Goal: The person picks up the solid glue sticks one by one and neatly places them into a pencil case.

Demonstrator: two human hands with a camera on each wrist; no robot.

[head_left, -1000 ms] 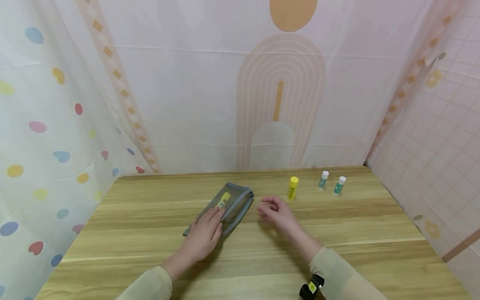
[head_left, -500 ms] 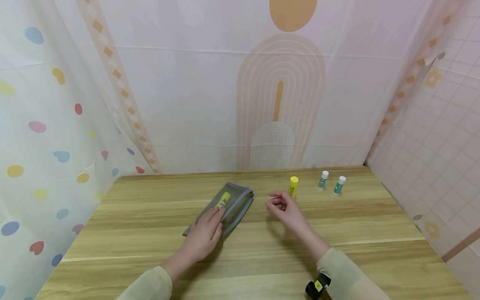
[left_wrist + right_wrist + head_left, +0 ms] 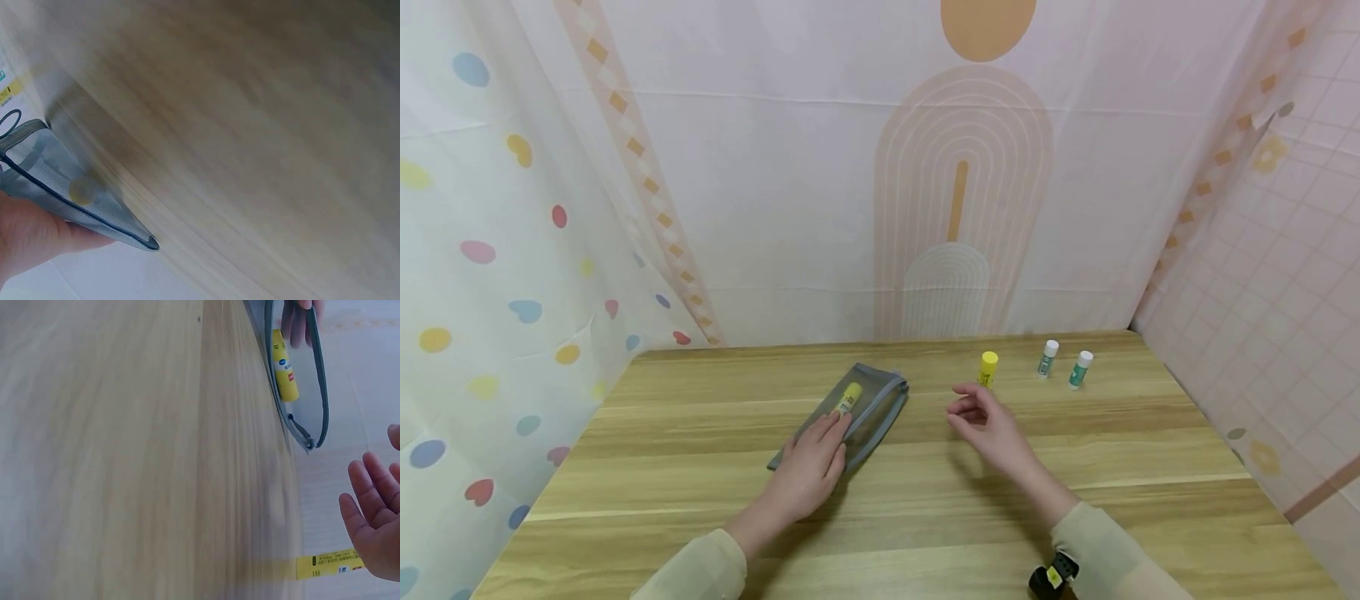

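A grey mesh pouch (image 3: 871, 406) lies on the wooden table (image 3: 700, 467) with a yellow glue stick (image 3: 848, 397) inside it. My left hand (image 3: 812, 462) rests flat on the pouch's near end, fingers straight. My right hand (image 3: 983, 415) hovers to the right of the pouch, fingers loosely curled and holding nothing. Just beyond it stands a second yellow glue stick (image 3: 988, 367). The right wrist view shows the pouch (image 3: 317, 375), the stick inside (image 3: 284, 372), my right hand's fingers (image 3: 369, 512) and the standing stick (image 3: 328, 564). The left wrist view shows the pouch (image 3: 56, 181) under my left hand (image 3: 28, 237).
Two white-capped green glue sticks (image 3: 1047, 358) (image 3: 1080, 369) stand at the back right of the table. Patterned cloth walls close in the left, back and right sides. A black wrist strap (image 3: 1051, 577) sits on my right sleeve.
My right hand has moved right and away from me, from beside the pouch to just short of the standing yellow glue stick. The left hand and pouch have stayed put.
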